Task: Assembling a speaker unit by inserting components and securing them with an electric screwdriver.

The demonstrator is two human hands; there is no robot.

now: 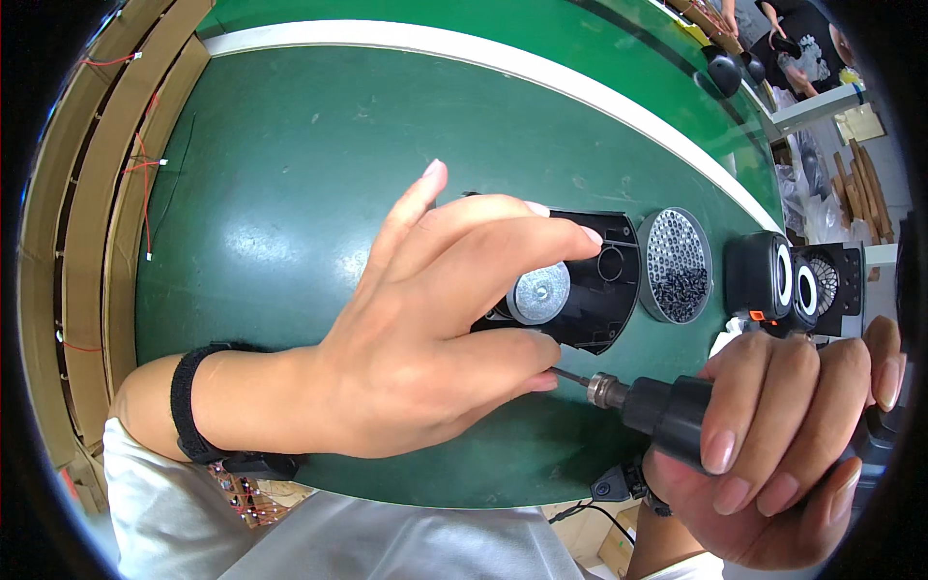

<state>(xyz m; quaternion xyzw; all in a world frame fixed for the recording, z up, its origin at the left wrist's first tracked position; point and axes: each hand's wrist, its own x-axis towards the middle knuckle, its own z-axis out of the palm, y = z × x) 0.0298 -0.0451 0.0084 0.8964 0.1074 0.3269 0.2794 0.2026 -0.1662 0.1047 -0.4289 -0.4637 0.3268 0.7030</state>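
My right hand [773,435] is wrapped round a black electric screwdriver [667,411], its thin bit pointing left. At the bit's tip, the thumb and index finger of my left hand [425,329] are pinched together; what they hold there is too small to make out. The other left fingers stretch over a black plastic housing [604,300], partly covering it. A round silvery metal part [538,293], like a speaker magnet, shows inside the housing between my fingers. To the housing's right stands a round grey dish [646,275] with small black screws [684,290] heaped in its near part.
Black units with white rings [764,275] and a round grille [825,280] stand right of the dish. Cardboard strips [164,193] with red wires line the left edge of the green table [280,174]. A white rail [406,39] borders the far side. Other people's hands [797,77] show at top right.
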